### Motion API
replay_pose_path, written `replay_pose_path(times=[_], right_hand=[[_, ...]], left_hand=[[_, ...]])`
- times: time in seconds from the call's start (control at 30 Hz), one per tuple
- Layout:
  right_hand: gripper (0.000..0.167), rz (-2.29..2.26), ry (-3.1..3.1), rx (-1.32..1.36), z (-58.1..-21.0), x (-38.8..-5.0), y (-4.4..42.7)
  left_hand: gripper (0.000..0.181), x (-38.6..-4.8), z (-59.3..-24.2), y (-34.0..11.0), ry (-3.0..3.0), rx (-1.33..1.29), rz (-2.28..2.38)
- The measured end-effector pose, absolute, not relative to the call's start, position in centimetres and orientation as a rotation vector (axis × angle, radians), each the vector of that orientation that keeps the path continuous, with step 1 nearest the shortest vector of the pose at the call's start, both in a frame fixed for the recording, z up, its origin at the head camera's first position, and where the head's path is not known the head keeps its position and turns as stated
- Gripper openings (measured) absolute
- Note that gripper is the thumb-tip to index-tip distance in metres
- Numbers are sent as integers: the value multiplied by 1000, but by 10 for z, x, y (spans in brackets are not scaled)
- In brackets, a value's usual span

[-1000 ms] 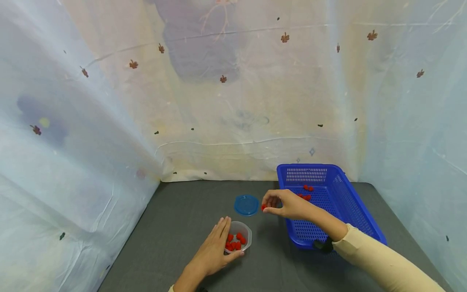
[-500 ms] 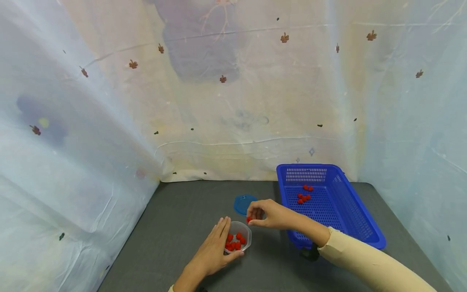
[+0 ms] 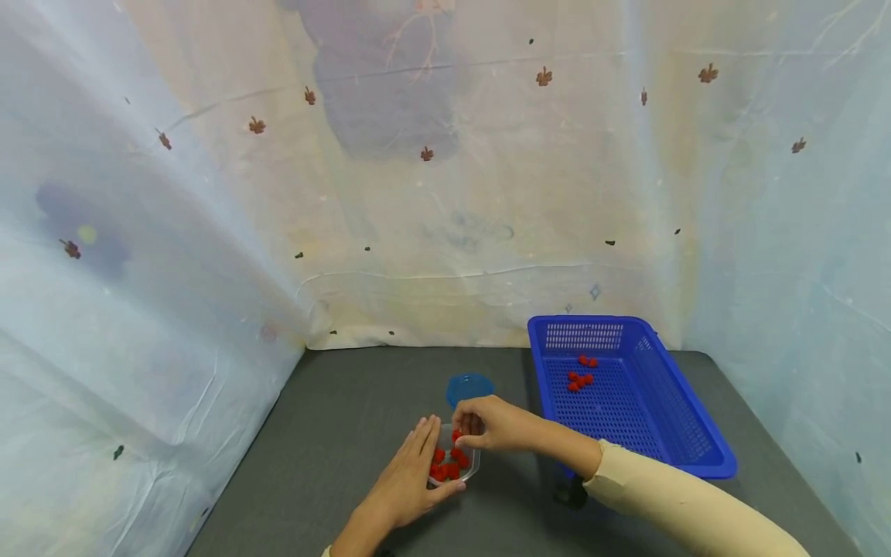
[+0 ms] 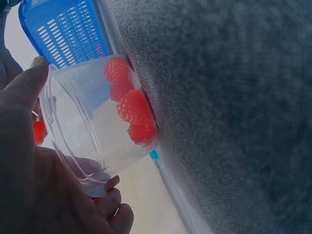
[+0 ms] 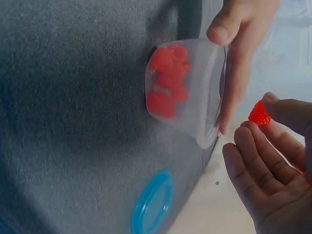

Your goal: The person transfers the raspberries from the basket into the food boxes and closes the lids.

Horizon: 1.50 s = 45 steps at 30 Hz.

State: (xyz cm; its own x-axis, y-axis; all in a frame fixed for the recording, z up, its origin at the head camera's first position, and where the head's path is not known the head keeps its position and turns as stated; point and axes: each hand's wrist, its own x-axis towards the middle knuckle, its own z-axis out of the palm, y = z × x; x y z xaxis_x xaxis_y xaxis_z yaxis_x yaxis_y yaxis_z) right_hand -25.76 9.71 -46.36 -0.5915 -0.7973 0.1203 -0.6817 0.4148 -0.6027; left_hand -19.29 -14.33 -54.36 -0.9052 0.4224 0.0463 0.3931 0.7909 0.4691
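A clear plastic container with several red raspberries in it stands on the dark cloth. My left hand holds it at the rim, thumb on one side and fingers along the other. My right hand is just above the container's far right side. Between its thumb and a finger it pinches one raspberry, which is clear of the rim in the right wrist view; its other fingers are loosely bent. In the left wrist view, raspberries show through the container's wall.
Beyond the container lies a blue lid, partly behind my right hand. To the right stands a blue perforated basket holding several raspberries near its left side. A patterned sheet hangs behind and beside the table.
My right hand has carried the raspberry left and nearer from beside the basket to above the container. The left hand and container have stayed in place.
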Motion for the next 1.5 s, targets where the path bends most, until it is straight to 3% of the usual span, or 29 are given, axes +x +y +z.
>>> replay_pose_path(times=[0.37, 0.93, 1.5], right_hand=[[12, -932, 2484, -1261, -463, -254, 98], [10, -1011, 2618, -1237, -438, -258, 132], [11, -1056, 2706, -1102, -439, -267, 163]], left_hand=[[111, -193, -543, -143, 2916, 691, 754], [111, -193, -544, -143, 2952, 683, 746], [111, -193, -545, -142, 2965, 667, 730]])
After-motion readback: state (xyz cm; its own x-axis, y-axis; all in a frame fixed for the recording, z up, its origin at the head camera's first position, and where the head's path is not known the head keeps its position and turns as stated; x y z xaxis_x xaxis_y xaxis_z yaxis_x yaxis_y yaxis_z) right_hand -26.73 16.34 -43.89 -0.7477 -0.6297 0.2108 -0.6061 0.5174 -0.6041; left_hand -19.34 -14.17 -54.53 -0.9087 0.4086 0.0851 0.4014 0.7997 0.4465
